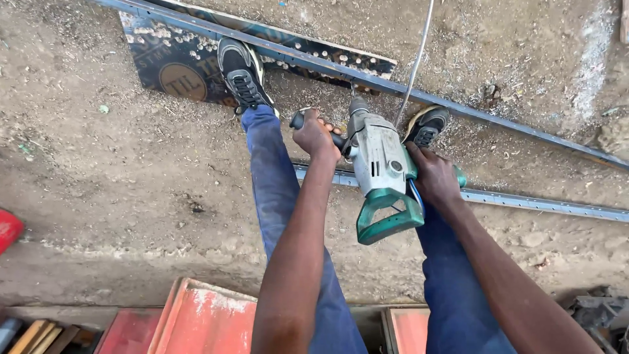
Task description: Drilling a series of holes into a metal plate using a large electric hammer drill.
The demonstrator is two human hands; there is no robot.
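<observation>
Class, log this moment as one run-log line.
left hand: grips side handle | right hand: holds drill | bit on upper steel bar | shoes pin bar

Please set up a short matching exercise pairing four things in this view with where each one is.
Things:
1. left hand
2. right hand
3. left shoe
4. drill bit

Places:
A. on the dark printed board
B. on the drill's black side handle
C. on the drill's green body
D. down on the upper metal bar

Pairs: 1-B, 2-C, 3-A, 4-D
</observation>
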